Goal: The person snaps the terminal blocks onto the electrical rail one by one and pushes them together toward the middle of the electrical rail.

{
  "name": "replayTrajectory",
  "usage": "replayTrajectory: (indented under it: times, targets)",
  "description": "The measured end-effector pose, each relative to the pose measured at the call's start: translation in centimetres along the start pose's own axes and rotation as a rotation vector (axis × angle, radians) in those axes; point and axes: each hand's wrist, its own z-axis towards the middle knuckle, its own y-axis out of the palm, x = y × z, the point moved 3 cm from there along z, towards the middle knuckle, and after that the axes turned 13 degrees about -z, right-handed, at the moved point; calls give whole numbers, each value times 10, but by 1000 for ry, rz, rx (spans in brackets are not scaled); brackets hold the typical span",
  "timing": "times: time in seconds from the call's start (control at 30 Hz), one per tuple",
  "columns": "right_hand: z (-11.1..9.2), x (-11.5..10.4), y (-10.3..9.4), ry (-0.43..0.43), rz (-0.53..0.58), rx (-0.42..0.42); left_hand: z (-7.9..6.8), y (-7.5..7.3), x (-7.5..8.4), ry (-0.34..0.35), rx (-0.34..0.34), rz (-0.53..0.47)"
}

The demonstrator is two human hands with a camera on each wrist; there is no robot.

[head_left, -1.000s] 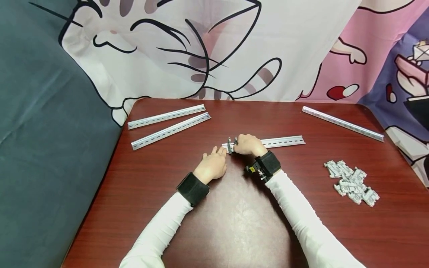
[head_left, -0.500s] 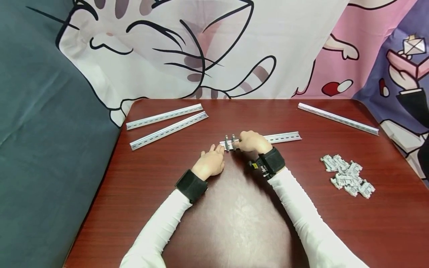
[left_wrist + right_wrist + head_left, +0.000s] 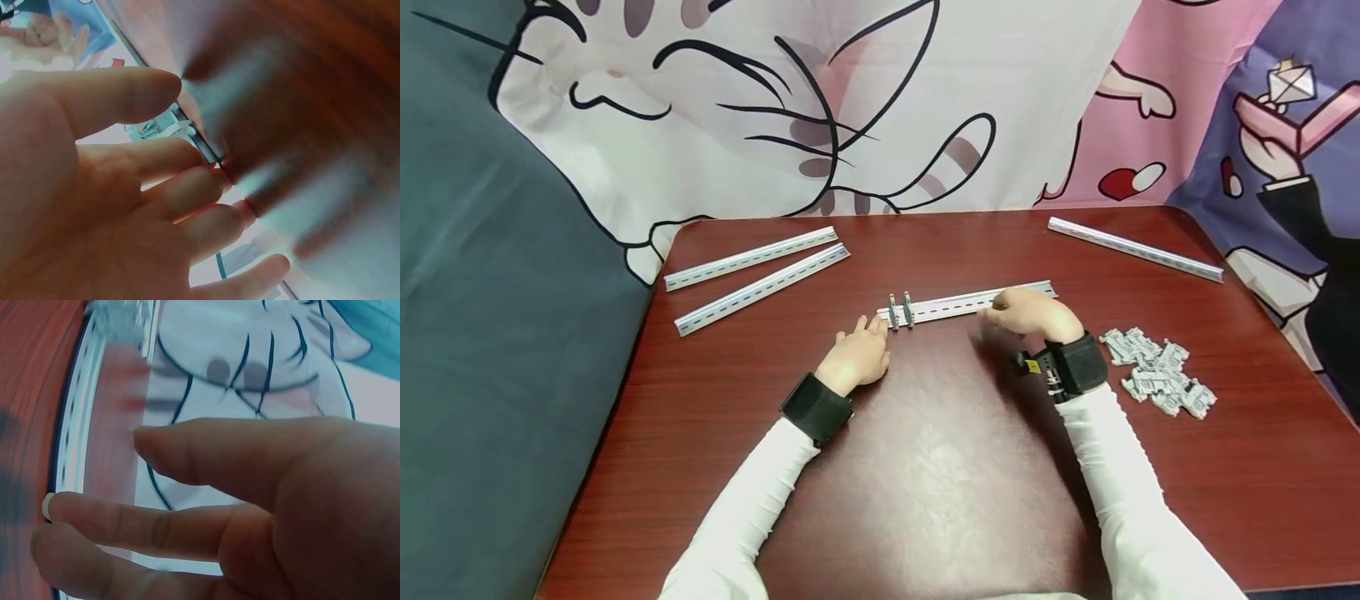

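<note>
A slotted metal DIN rail (image 3: 951,307) lies across the middle of the table, with two thin grey terminal-block-like clips (image 3: 908,310) standing upright close together near its left end. Straight fingers of my left hand (image 3: 853,358) rest at that end, beside the clips. In the left wrist view the clips (image 3: 164,129) show past the thumb and index finger. Over the right part of the rail is my right hand (image 3: 1036,315). The right wrist view shows its thumb (image 3: 200,447) and fingers apart, holding nothing, with the rail (image 3: 76,419) running past the fingertips.
Two more slotted rails (image 3: 762,289) lie at the back left of the table (image 3: 925,467), and another rail (image 3: 1135,248) at the back right. A pile of several grey clips (image 3: 1157,372) sits to the right of my right wrist. A printed curtain hangs behind.
My right hand has left the clips and moved right along the rail. The left hand has stayed at the rail's left end. The head view has shifted slightly.
</note>
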Motion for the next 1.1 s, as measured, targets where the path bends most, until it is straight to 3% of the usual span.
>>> replayTrajectory:
  times: [0.2,0.43,0.57,0.77,1.1]
  targets:
    - [-31,48,-2,38,74,-15,0,1,0,8,1,5]
    - [-73,120,-9,210,88,2,0,1,-2,6,-26,-22]
    - [-85,149,-6,265,116,-1,-1,-1,-3,26,-8,-41]
    - [-89,164,7,314,184,-69,-1,-2,-4,44,-4,-50]
    - [-83,168,18,380,158,-89,1,-1,-6,49,2,-38]
